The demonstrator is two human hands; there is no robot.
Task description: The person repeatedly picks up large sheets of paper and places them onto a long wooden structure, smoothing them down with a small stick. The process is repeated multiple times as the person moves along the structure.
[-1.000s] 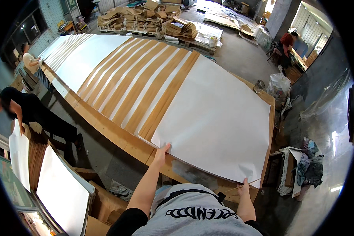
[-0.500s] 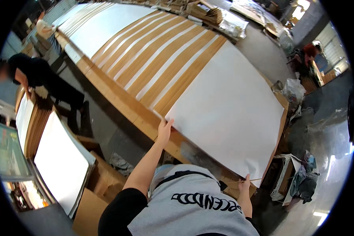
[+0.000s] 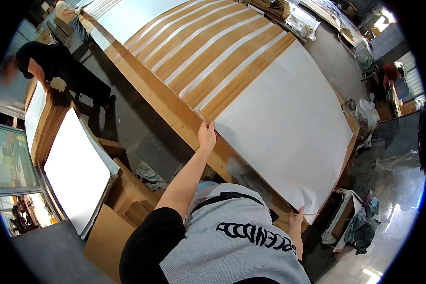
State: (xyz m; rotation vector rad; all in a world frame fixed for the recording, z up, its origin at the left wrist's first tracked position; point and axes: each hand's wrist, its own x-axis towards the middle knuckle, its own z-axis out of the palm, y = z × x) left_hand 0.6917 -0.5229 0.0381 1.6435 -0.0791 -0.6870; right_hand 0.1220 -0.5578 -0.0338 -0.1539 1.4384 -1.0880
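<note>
A large white sheet [image 3: 288,128] lies on the near end of a long wooden table [image 3: 151,97], beside a row of overlapping sheets [image 3: 222,61] that show brown and white bands. My left hand [image 3: 207,136] is closed on the sheet's edge, by its corner next to the brown bands. At the near right corner my right hand [image 3: 296,218] is closed around a thin stick [image 3: 284,214], with its thumb at the sheet's edge. The sheet is slightly creased and lifted just above that thumb. The undersides of both hands' fingers are hidden.
At the left, a stack of white sheets [image 3: 75,170] stands beside brown cardboard [image 3: 104,236]. A co-worker in black [image 3: 64,71] bends over another stack; a second person [image 3: 68,16] is at the table's far end. Bundled cloth [image 3: 359,227] lies at the right.
The whole view has shifted, so the table and sheets appear farther right. My left hand stays at the sheet's edge, its fingers now closer together. My right hand keeps its place at the corner.
</note>
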